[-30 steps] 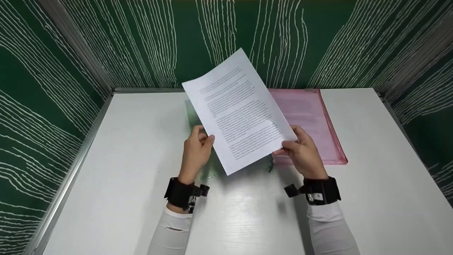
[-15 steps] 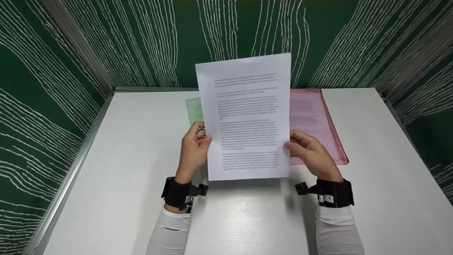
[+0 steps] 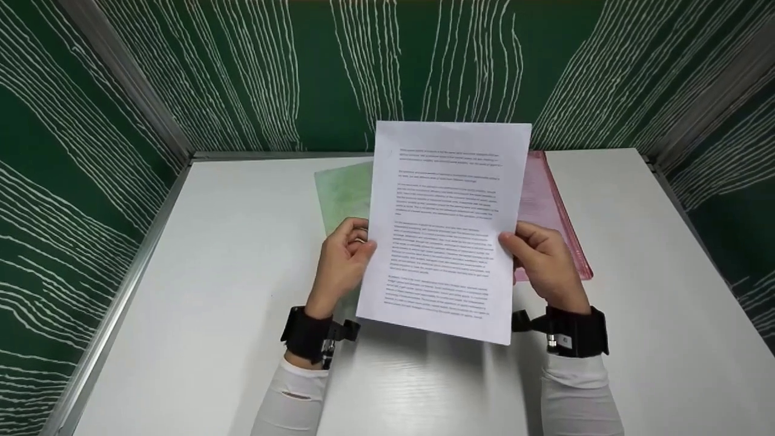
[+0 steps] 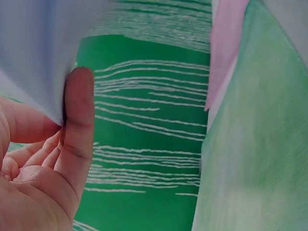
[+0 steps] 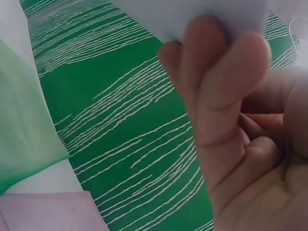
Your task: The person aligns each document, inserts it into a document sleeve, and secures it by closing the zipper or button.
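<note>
A white sheet of paper printed with lines of text (image 3: 445, 233) is held up over the table, tilted slightly in the head view. My left hand (image 3: 345, 260) pinches its left edge between thumb and fingers. At the right edge my right hand (image 3: 545, 260) pinches it, thumb on the printed face and fingers behind. In the left wrist view the paper (image 4: 38, 57) runs between the thumb and a finger of the left hand (image 4: 48, 159). The right wrist view shows the right hand's fingers (image 5: 226, 72) against the paper's back.
Behind the paper lie a green folder (image 3: 342, 191) and a pink folder (image 3: 551, 212), both partly hidden, on the white table (image 3: 200, 290). Green walls with white wavy lines (image 3: 266, 66) stand around the table's back and sides.
The paper has turned from a strong tilt, through nearly upright, to a slight tilt the other way, and moved right and lower. More of the green folder shows. Both hands keep their hold.
</note>
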`<state>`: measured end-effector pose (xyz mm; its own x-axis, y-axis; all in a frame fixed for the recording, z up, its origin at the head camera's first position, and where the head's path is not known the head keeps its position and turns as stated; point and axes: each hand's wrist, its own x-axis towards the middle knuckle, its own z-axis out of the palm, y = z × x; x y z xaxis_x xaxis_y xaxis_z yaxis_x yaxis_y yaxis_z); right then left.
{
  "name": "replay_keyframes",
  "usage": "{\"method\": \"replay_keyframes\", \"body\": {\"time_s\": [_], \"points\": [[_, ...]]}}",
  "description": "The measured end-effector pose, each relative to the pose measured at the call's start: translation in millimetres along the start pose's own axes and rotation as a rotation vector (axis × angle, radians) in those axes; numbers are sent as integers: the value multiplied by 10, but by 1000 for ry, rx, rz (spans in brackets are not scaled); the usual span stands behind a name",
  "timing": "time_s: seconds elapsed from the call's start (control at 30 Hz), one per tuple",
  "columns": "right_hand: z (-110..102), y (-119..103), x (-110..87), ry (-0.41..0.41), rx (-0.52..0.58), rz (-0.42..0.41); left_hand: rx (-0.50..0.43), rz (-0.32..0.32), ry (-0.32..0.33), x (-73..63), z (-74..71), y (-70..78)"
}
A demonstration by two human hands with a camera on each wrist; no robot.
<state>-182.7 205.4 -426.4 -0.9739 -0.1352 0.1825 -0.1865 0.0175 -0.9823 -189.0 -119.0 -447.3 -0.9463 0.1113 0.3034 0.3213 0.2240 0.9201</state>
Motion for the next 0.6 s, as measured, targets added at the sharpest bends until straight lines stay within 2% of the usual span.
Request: {"method": "replay_keyframes", "body": {"time_s": [0.07, 0.17, 0.37, 0.47, 0.6], "points": [[-42, -35, -7, 62, -39, -8, 51, -23, -31, 2, 53, -16], [-123, -69, -27, 134, -124, -17, 177, -62, -100, -10, 141, -45], [-285, -83, -53, 184, -200, 11, 355, -100, -231, -19, 383, -24], [-340, -91, -67, 202, -218, 49, 468, -76, -295, -15, 520, -15], [-381, -103, -82, 216, -299, 90, 603, -4, -360, -14, 679, -61]]}}
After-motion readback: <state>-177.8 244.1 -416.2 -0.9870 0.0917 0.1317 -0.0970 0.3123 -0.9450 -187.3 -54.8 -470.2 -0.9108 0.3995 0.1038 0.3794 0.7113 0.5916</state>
